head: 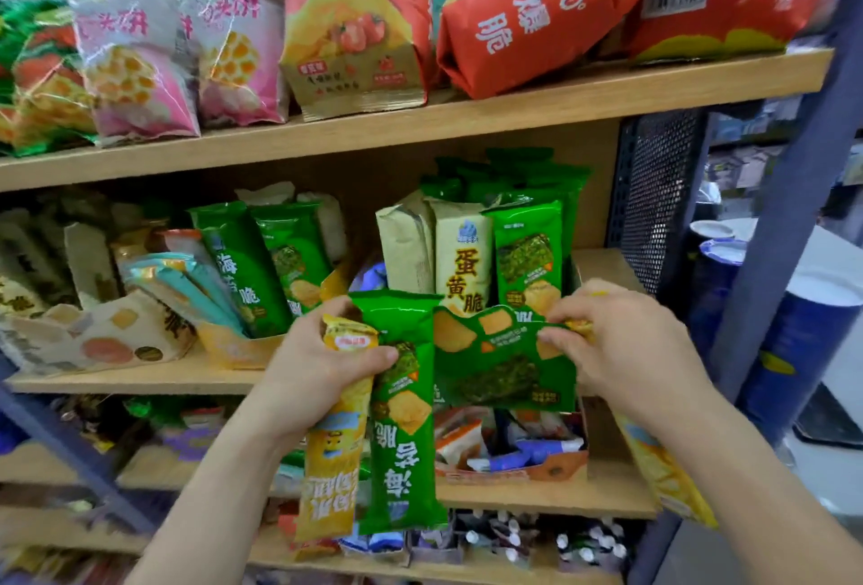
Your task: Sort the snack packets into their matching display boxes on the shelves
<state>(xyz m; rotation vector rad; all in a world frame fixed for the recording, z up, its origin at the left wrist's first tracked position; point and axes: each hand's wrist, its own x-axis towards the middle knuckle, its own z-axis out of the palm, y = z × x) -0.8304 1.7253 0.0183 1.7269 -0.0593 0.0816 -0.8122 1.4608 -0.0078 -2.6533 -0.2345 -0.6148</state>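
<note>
Gripping the upright green packet (402, 421), left fingers (369, 358); right fingers (558, 339) pinching the crosswise green packet (504, 369).

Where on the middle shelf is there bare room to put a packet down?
Bare wood shows at the middle shelf's right end, between the upright green packets and the mesh side panel. Leftward it is crowded with packets.

Your left forearm (224, 468) and right forearm (747, 458) are bare along the whole length that shows, from the wrists to the lower edge of the view. Your left hand (322, 365) and right hand (630, 346) are bare as well, slim in build, with narrow wrists. The thumbnail (391, 353) on your left hand is trimmed short.
</note>
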